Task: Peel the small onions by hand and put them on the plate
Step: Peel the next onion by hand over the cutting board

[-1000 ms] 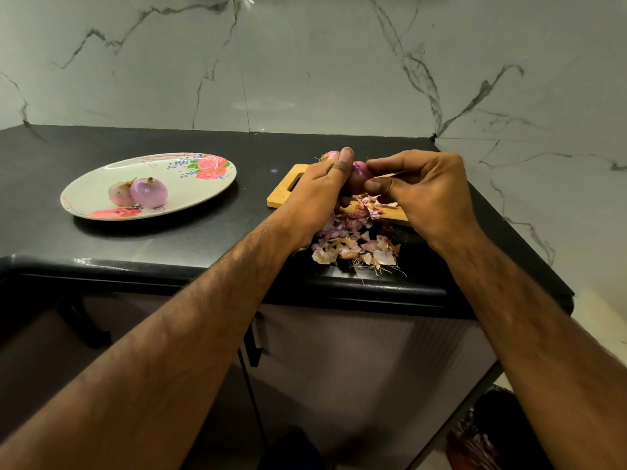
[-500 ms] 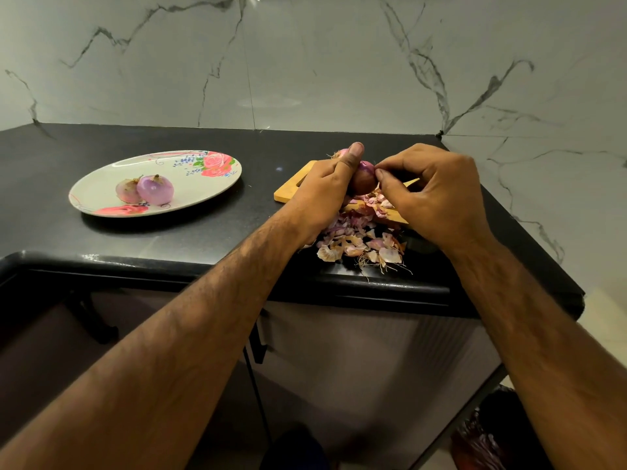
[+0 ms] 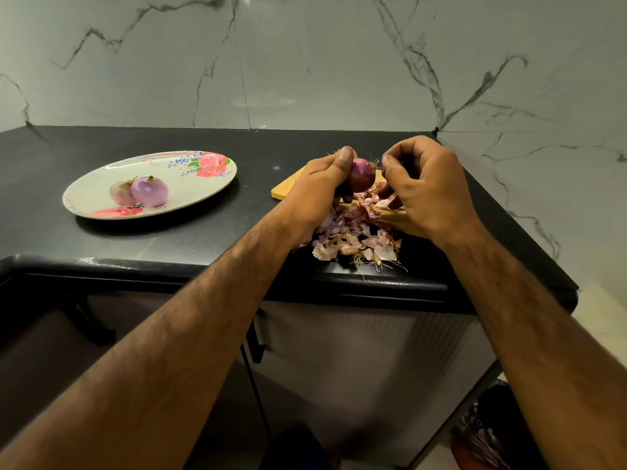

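One view only: a wide-angle camera on your head, facing forward and down along both forearms. The black table (image 3: 169, 239) crosses mid-frame, with the marble wall (image 3: 305, 62) above and cabinet fronts (image 3: 356, 368) below its front edge. Your left hand (image 3: 319, 184) and right hand (image 3: 427, 188) sit close, just right of centre, near enough to show root hairs on the onion (image 3: 363, 174) the left hand grips. The plate (image 3: 190, 188) lies farther left.
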